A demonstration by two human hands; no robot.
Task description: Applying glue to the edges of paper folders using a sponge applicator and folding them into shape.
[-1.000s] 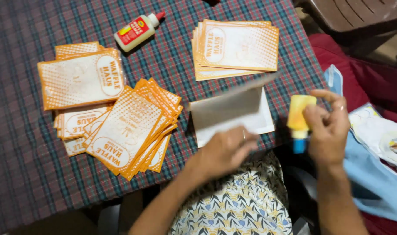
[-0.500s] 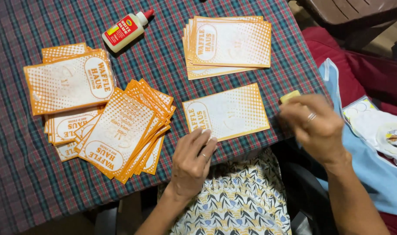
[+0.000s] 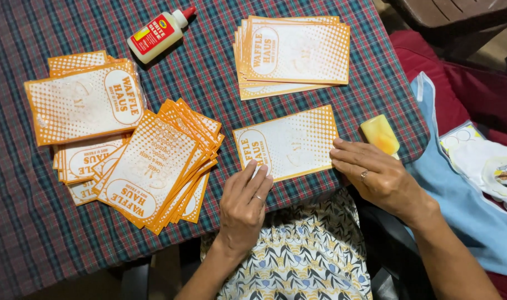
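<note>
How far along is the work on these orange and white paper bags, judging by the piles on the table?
Looks done: a neat stack at the top of the checked tablecloth. In hand: one bag lies flat, left hand and right hand pressing its near edge and right end, a yellow glue stick beside it. Seemingly left: the fanned pile and left stack. A glue bottle lies unused.

Head camera — steeply downward, close overhead
</note>
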